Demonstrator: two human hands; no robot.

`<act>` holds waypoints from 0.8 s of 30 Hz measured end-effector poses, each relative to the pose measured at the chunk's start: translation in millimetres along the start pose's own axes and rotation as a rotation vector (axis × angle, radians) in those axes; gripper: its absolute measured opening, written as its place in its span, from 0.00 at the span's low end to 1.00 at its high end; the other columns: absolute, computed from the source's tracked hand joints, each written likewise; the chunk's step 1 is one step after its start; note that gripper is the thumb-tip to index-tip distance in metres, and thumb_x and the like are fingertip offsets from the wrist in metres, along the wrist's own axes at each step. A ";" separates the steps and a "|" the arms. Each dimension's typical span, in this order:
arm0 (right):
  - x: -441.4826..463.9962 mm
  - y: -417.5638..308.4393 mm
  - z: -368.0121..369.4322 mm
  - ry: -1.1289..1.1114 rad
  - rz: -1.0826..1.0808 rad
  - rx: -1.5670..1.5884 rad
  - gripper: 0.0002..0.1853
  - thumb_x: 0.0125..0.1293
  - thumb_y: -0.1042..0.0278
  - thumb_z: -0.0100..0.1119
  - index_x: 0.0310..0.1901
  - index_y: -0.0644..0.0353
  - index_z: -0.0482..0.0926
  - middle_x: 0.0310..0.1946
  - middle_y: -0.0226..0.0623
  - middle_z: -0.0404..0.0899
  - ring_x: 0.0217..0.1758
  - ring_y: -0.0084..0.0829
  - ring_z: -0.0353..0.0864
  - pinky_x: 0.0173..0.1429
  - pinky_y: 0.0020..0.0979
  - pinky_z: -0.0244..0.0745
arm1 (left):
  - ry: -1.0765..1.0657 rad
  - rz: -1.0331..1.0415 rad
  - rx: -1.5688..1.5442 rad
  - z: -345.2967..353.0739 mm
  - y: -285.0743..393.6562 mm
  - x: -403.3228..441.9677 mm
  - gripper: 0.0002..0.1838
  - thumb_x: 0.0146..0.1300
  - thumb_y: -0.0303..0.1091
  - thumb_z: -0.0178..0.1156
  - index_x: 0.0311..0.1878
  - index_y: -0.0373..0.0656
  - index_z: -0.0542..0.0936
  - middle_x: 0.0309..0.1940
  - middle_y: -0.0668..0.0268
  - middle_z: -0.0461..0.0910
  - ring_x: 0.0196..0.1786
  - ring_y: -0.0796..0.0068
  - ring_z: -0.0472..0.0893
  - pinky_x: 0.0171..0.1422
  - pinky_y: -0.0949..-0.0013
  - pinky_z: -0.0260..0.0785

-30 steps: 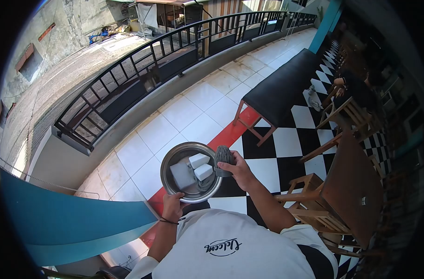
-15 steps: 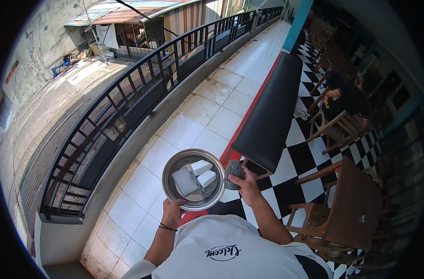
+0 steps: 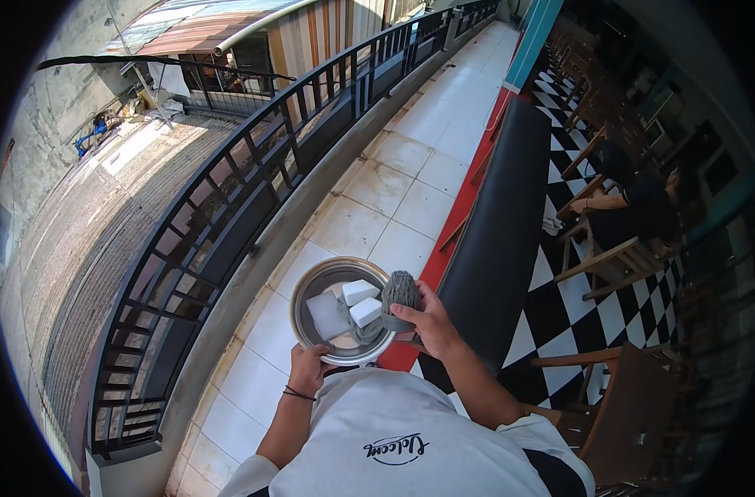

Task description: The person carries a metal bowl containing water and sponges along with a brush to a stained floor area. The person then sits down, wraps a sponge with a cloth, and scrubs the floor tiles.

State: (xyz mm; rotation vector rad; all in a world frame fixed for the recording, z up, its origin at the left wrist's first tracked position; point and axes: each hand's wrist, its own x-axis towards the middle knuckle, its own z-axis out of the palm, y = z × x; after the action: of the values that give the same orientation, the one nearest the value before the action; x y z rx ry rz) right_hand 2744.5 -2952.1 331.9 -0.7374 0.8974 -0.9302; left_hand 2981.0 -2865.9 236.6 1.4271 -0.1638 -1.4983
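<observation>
A round metal bowl (image 3: 298, 308) is held in front of my chest, with my left hand (image 3: 309, 367) gripping its near left rim, thumb over the edge. Inside the bowl lie two white blocks (image 3: 365, 312), a flat whitish square piece (image 3: 326, 316) and a grey cloth-like bundle (image 3: 366, 333). At the bowl's right edge my right hand (image 3: 431, 319) is closed around a grey bundle of stringy material (image 3: 401, 291), held upright with a band round its lower end.
A black railing (image 3: 282, 137) curves along the left above a low wall. Ahead right stands a long black bench (image 3: 502, 224). A person (image 3: 634, 207) sits on a wooden chair (image 3: 614, 263) to the right. A brown table (image 3: 630, 414) is at the lower right.
The view has moved forward and turned, bringing the bench alongside on the right and the railing nearer. Both hands keep their holds; the grey stringy bundle is now closer against the bowl's rim than half a second ago.
</observation>
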 end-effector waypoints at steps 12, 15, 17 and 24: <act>286.5 -66.8 -38.2 0.183 -0.058 0.089 0.32 0.59 0.70 0.73 0.60 0.67 0.65 0.50 0.38 0.78 0.54 0.25 0.79 0.62 0.29 0.72 | -0.180 -0.082 0.135 129.5 146.8 288.7 0.14 0.59 0.16 0.54 0.49 0.23 0.72 0.38 0.48 0.82 0.34 0.57 0.87 0.34 0.61 0.88; 340.7 -99.1 -45.8 0.233 -0.059 0.086 0.32 0.59 0.71 0.73 0.60 0.67 0.65 0.50 0.38 0.78 0.54 0.25 0.79 0.63 0.29 0.72 | -0.242 -0.124 0.191 176.3 190.5 347.3 0.15 0.59 0.16 0.55 0.50 0.23 0.72 0.39 0.48 0.82 0.34 0.56 0.88 0.34 0.61 0.88; 378.9 -119.9 -54.7 0.264 -0.062 0.097 0.32 0.59 0.71 0.73 0.60 0.67 0.65 0.50 0.38 0.77 0.54 0.25 0.78 0.63 0.29 0.72 | -0.291 -0.131 0.211 207.3 216.4 388.5 0.16 0.59 0.16 0.55 0.51 0.23 0.71 0.40 0.47 0.82 0.35 0.55 0.88 0.35 0.61 0.88; 540.7 -199.7 -138.0 0.289 -0.055 0.129 0.33 0.59 0.70 0.73 0.62 0.67 0.64 0.51 0.38 0.76 0.55 0.26 0.78 0.63 0.29 0.72 | -0.280 -0.110 0.214 352.1 288.2 514.6 0.17 0.58 0.15 0.54 0.51 0.22 0.71 0.41 0.43 0.82 0.35 0.52 0.88 0.37 0.59 0.89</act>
State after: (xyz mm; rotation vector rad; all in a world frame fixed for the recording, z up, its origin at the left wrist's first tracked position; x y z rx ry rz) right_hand 2719.2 -3540.7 267.5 -0.5263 1.0617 -1.1520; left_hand 2968.3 -3551.3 192.9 1.4041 -0.4344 -1.8125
